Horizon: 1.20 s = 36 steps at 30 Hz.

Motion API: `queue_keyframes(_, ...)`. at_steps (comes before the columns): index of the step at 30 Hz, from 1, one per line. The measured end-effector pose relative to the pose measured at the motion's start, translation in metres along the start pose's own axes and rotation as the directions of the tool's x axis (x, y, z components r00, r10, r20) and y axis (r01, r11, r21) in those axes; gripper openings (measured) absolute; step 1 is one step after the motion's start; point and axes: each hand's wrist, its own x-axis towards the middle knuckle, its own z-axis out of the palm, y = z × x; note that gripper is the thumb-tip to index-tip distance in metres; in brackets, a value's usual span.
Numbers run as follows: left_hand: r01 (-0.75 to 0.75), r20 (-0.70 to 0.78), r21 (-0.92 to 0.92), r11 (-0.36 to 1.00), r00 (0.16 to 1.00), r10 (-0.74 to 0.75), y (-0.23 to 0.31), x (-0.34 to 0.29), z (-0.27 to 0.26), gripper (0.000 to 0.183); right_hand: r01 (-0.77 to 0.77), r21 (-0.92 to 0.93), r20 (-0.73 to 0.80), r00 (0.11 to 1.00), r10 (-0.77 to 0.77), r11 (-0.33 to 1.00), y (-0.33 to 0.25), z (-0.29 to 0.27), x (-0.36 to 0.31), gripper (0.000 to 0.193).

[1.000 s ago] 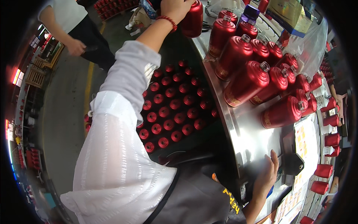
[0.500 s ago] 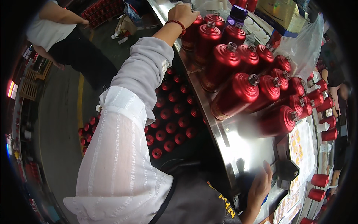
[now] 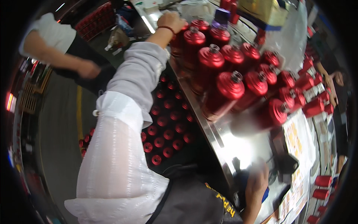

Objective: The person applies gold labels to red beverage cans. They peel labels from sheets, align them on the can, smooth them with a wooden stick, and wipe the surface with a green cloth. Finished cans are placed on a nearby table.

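My left hand (image 3: 170, 21), with a beaded bracelet at its wrist, reaches to the far left end of the bottle group. Its fingers close at the top of a red bottle (image 3: 178, 44), whose neck they hide. Beside it stand several more glossy red bottles (image 3: 210, 58) with stepped shoulders and uncapped clear necks, upright on a metal table (image 3: 223, 140). My right hand (image 3: 255, 186) is low over the near part of the table, its fingers smeared by motion. Next to it lie a dark blue thing (image 3: 265, 195) and a black block-like thing (image 3: 289, 164).
Printed sheets (image 3: 298, 149) lie right of the bottles, beside a line with more red bottles (image 3: 322, 181). A clear plastic bag (image 3: 289, 44) and a yellow box (image 3: 261, 11) stand at the back. Many bottles (image 3: 167, 134) fill the floor below; a person (image 3: 56, 48) stands at left.
The view has shifted, so the bottles sit further left and lower. My left hand stays at the end bottle. My right hand's fingers have blurred. The person at left has swung an arm forward.
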Motion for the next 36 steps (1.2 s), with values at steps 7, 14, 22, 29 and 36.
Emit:
queue_keyframes(7,-0.081,0.152,0.062,0.995,0.986,0.071,-0.018,0.010,-0.003,0.067,0.033,0.034,-0.024,0.999,-0.032,0.999,0.017,-0.028,0.013,0.031)
queue_keyframes(14,-0.203,-0.298,-0.075,0.976,0.939,0.173,-0.003,-0.021,-0.044,0.060,0.071,-0.084,-0.185,0.979,-0.085,0.994,0.060,-0.081,0.038,0.029)
queue_keyframes(22,-0.588,-0.527,-0.754,0.293,0.807,0.266,0.148,-0.232,-0.151,0.022,-0.066,-0.220,-0.424,0.905,-0.035,0.973,0.198,-0.162,0.060,0.020)
queue_keyframes(29,-0.314,-0.200,-0.948,0.059,0.726,0.658,0.277,-0.353,-0.120,0.013,-0.165,-0.469,-0.461,0.884,-0.081,0.868,0.351,-0.234,0.172,0.030)
queue_keyframes(36,-0.181,-0.171,-0.981,-0.068,0.649,0.742,0.331,-0.365,-0.096,0.010,-0.153,-0.614,-0.391,0.911,-0.130,0.775,0.444,-0.253,0.229,0.027)
